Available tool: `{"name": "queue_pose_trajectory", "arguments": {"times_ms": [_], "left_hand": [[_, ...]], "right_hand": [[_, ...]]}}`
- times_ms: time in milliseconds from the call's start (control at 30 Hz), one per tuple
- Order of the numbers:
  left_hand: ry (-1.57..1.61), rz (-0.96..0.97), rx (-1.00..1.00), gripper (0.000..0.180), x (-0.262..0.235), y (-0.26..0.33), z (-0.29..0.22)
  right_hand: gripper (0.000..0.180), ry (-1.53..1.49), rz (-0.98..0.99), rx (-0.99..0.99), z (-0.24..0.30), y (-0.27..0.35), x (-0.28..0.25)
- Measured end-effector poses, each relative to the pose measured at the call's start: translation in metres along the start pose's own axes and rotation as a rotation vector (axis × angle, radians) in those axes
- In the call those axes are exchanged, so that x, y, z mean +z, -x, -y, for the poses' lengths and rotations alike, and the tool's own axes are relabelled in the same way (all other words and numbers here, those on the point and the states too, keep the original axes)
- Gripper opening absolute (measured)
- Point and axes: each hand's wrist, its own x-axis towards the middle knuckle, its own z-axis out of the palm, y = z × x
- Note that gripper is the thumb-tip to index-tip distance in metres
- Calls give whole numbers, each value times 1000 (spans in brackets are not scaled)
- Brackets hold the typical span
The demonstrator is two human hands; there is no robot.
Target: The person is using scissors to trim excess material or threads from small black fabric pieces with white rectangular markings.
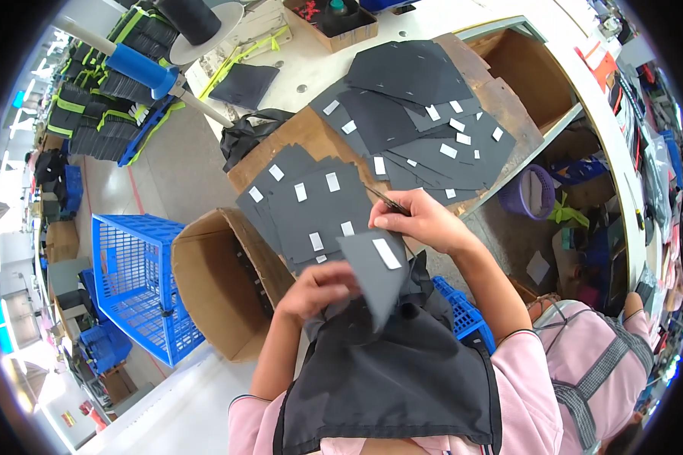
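Observation:
My left hand (320, 291), smeared by motion, is closed at the left edge of a dark grey fabric panel (373, 274) with a white label. The panel is lifted and tilted above my lap, its lower corner blurred. My right hand (425, 220) grips small dark thread snips (388, 200), their tips pointing up and left, just above the panel. Beyond my hands, a fanned stack of similar labelled panels (322, 205) lies on the brown board. A second, larger pile of dark panels (402, 83) spreads farther right, many with white labels.
An open cardboard box (224, 303) stands at my left, beside a blue plastic crate (133, 284). The white table (311, 68) bears a thread cone (190, 19) and a small box (334, 38). A purple basket (525, 191) sits below at right. Another person (592, 356) is close at my right.

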Motion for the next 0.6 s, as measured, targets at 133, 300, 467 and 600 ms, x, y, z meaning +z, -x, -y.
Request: {"name": "queue_pose_trajectory", "arguments": {"times_ms": [133,300,467,600], "left_hand": [[430,-10,145,39,-11,-17,-24],[-211,-365,182,30,16,-32,-41],[-51,-531,199,23,26,-28,-30],[-21,-556,209,22,31,-27,-32]], "right_hand": [[15,779,-394,-190,2,-8,8],[13,792,-506,-440,-20,-19,21],[22,744,-665,-719,-32,20,40],[27,825,-556,-485,-29,31,51]]}}
